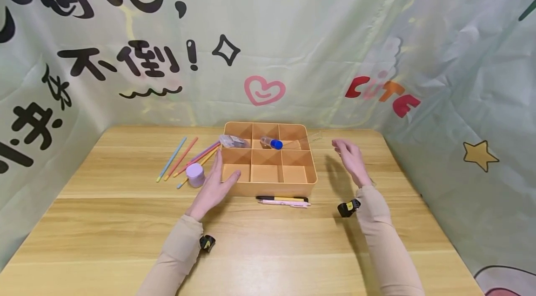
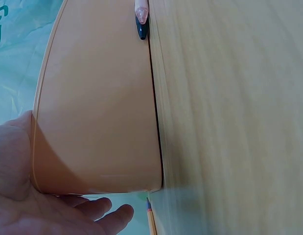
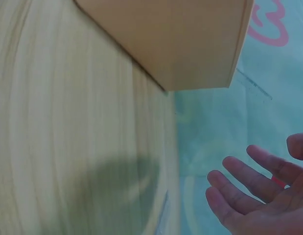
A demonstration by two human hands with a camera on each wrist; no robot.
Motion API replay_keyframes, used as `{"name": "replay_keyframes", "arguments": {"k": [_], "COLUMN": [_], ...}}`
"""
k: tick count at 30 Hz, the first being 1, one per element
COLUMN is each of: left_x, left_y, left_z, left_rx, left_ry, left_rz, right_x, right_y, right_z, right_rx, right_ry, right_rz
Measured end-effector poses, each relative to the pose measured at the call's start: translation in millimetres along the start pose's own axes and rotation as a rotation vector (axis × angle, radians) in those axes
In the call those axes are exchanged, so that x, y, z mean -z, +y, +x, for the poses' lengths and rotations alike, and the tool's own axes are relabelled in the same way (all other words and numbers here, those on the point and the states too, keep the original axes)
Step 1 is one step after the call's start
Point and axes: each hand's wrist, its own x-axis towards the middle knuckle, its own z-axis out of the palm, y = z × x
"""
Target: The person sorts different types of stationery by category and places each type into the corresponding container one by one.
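A light-orange box with several compartments (image 1: 272, 189) stands towards the back of the table. My left hand (image 1: 214, 189) is at its front left corner, thumb over the rim and fingers extended along the left side; in the left wrist view the fingertips (image 2: 123, 215) stand off the wall. My right hand (image 1: 351, 158) hovers to the right of the box, holding nothing, its fingers (image 3: 254, 181) loosely spread. In the back compartments lie a clear plastic packet (image 1: 234, 141), a small clear bottle with a blue cap (image 1: 270, 142) and a thin transparent strip (image 1: 314, 137) poking past the right rim.
A pink pen (image 1: 280, 202) and a black-and-yellow pen (image 1: 280, 198) lie along the box's front. Left of the box are several coloured pencils (image 1: 171, 160) and a lilac cylindrical container (image 1: 195, 175). A printed cloth (image 1: 326, 44) hangs behind the table.
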Motion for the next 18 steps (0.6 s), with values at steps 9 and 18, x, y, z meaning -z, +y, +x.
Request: {"name": "replay_keyframes", "arguments": {"k": [9,18], "left_x": [-1.2,-0.1], "left_y": [-1.6,-0.8], "left_z": [0.5,1.1], "left_rx": [-0.010,-0.008], "left_ry": [0.001,0.007], "left_rz": [0.005,0.009], "right_x": [13,30], "right_y": [18,39], "right_z": [-1,-1], "right_rx": [0.014,-0.003], "right_ry": [0.009,-0.008], "right_rz": [-0.133,-0.285]}}
